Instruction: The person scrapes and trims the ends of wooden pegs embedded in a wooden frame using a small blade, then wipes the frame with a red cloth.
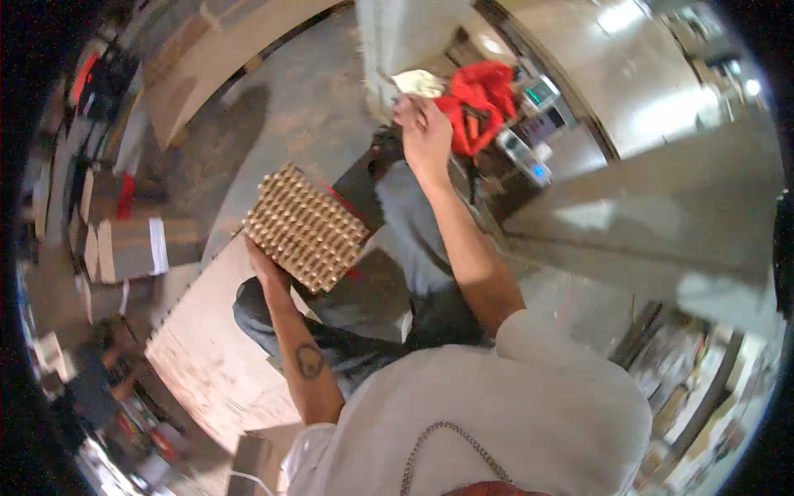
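Observation:
My left hand [263, 260] grips the near left edge of a square tan-gold panel [306, 227] covered in rows of rounded bumps, like a coarse weave or a block of knobs. Its fingers are mostly hidden under the panel, which is held tilted above my left knee. Farther off and to the right, my right hand [426, 136] is raised over my right knee with its fingers curled together. Just beyond those fingers lies a pale cream cloth-like thing [420, 83], beside a red bag or cloth [481, 103]. Whether the right fingers pinch something is too blurred to make out.
A light wooden board [219, 347] lies left of my legs. Cardboard boxes [136, 244] stand at far left, near another person [103, 380]. Small devices with lit displays [539, 93] sit right of the red thing, by a grey ledge [653, 202]. A pillar [389, 45] rises ahead.

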A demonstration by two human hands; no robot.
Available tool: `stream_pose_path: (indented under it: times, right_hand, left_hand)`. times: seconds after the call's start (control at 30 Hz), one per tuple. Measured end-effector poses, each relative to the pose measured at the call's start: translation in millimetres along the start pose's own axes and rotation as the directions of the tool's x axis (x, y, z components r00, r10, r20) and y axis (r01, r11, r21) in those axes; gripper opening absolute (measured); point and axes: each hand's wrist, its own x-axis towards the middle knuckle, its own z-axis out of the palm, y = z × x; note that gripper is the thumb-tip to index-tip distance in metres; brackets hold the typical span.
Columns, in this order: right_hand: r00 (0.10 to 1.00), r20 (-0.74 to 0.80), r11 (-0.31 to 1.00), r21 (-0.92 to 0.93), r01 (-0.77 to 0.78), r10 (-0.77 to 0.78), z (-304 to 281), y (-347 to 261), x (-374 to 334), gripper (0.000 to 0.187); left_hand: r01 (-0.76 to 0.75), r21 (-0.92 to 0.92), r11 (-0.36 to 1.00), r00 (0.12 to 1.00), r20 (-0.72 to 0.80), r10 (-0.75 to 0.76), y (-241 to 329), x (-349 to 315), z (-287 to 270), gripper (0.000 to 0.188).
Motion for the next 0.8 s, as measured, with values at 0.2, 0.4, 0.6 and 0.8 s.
stream_pose_path:
  times: [0.2,0.4,0.6,0.8]
  right_hand:
    - [0.992,0.098,0.710,-0.704,0.010,0.083,-158,17,-155,0.031]
    - [0.949,0.096,0.391,-0.920,-0.031,0.300,-215,52,-177,0.053]
    - [0.982,-0.170,0.591,-0.785,-0.184,0.079,-205,64,-90,0.072]
    - [0.938,-0.175,0.422,-0.858,-0.295,0.300,-186,46,-83,0.073]
  left_hand:
    - [-0.420,0.699,0.578,0.850,0.080,0.520,31,-92,33,0.074]
    - [-0.323,0.934,0.151,0.858,0.222,0.463,47,-132,71,0.067]
    - [-0.437,0.883,0.171,0.816,0.309,0.489,51,-121,75,0.067]
    - [-0.651,0.759,0.016,0.644,0.540,0.542,55,-148,73,0.067]
